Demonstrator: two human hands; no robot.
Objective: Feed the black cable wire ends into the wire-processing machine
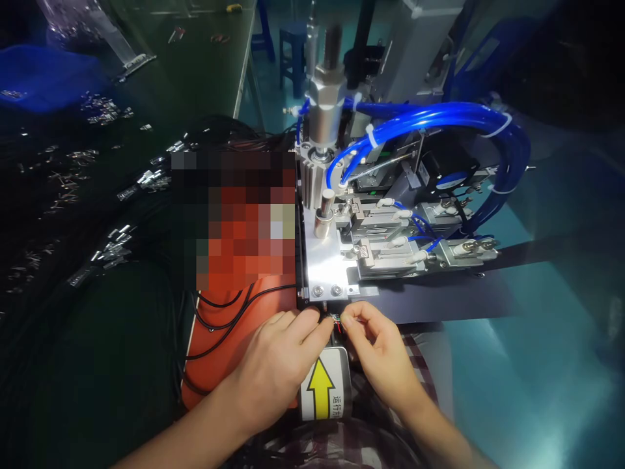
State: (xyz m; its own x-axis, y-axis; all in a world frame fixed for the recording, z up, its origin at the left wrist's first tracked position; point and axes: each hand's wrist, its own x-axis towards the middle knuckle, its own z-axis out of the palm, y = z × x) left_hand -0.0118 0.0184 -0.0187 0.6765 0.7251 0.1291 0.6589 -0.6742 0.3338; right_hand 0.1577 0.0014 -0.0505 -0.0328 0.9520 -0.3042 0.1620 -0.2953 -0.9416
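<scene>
Pinching a tiny red-and-black wired part (334, 320) between them, the left hand (278, 361) and right hand (378, 345) meet at the metal machine's (325, 260) six o'clock edge. Glossy blue tubes (439, 120) arc at its two o'clock; thin black cables (219, 319) trail at nine o'clock.

I am reaching both bare forearms in from below, converging. My left hand (276, 355) is curling knuckles-up, fingertips pinched; my right hand (378, 345) is mirroring it, thumb and forefinger nearly touching the left's.
</scene>
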